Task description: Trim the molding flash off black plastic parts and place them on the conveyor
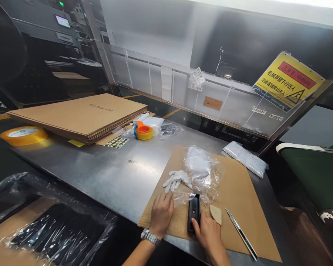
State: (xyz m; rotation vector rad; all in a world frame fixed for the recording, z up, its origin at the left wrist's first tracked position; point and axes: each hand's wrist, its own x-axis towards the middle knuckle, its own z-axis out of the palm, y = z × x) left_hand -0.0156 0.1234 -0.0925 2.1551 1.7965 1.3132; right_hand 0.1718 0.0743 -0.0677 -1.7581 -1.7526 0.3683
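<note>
A black, elongated, hollow part [194,212] stands out against the brown cardboard sheet [238,192], with a small hole in its inner face. My right hand [209,232] is at its right side, the thumb over its edge and the fingers partly hidden. A small beige piece [215,214] lies against those fingers. To the left, my left hand [162,212] has its fingers curled together, close to a flap of the clear plastic bag [202,170]; its fingertips are hard to see. Just beyond it lies a white glove [177,180].
A long-bladed knife or cutter [241,233] lies at the right. Flat cardboard [80,112], a roll of yellow tape [23,136], an orange tape dispenser [143,130] and a sticker sheet [116,143] occupy the left. A white package [245,159] sits on the metal table [122,173]. A partition stands behind.
</note>
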